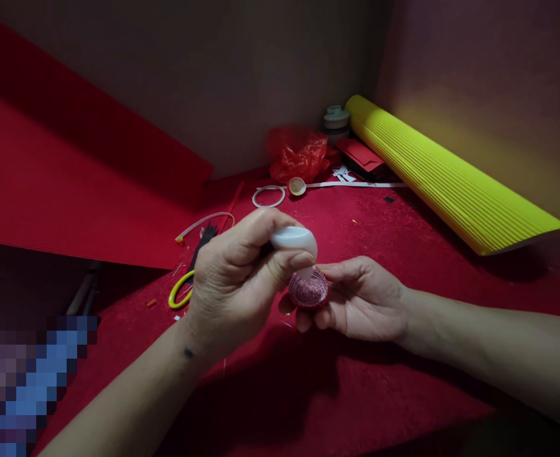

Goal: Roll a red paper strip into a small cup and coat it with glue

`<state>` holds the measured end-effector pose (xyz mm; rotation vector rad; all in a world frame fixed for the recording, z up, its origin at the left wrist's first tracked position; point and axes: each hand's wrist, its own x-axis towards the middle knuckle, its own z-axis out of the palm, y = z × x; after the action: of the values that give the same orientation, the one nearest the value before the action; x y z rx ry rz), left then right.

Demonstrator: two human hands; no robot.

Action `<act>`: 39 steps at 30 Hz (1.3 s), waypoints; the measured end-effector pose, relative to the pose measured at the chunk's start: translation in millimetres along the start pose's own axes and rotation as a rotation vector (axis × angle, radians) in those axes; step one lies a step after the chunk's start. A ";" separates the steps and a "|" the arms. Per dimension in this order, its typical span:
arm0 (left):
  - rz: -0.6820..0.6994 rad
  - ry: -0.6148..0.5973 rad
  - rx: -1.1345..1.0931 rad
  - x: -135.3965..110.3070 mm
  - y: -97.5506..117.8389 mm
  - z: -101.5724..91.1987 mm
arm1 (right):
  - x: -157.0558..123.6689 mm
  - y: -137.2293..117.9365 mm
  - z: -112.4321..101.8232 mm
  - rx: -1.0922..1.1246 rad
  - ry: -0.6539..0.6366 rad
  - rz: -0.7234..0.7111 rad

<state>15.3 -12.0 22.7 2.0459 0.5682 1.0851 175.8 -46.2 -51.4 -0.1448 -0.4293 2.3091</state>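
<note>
My left hand (237, 279) is closed round a small white bottle (293, 240), tipped nozzle-down. The nozzle points into a small red coiled paper cup (308, 291). My right hand (360, 298) pinches that cup between thumb and fingers from the right side. Both hands hover just above the red felt-covered surface (337, 381), close together at the middle of the view.
A red corrugated sheet (61, 184) leans at the left and a yellow corrugated roll (446, 171) lies at the right. Yellow-handled scissors (181, 291), white paper rings (268, 197), a red plastic bag (299, 155), paper strips and scraps lie behind the hands.
</note>
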 end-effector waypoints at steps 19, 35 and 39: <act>-0.230 -0.102 -0.226 14.6 2.9 -24.1 | -0.1 -4.3 1.3 -0.097 0.082 -0.032; -0.214 -0.062 -0.090 9.2 0.6 -18.3 | 1.5 -2.6 5.4 -0.142 0.169 -0.146; -0.197 -0.031 -0.049 5.3 -1.2 -14.4 | 1.7 -1.1 5.6 -0.124 0.190 -0.168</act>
<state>6.1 -2.0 29.8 1.9160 0.7045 0.9401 174.1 -45.8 -45.7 -0.3722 -0.4682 2.0822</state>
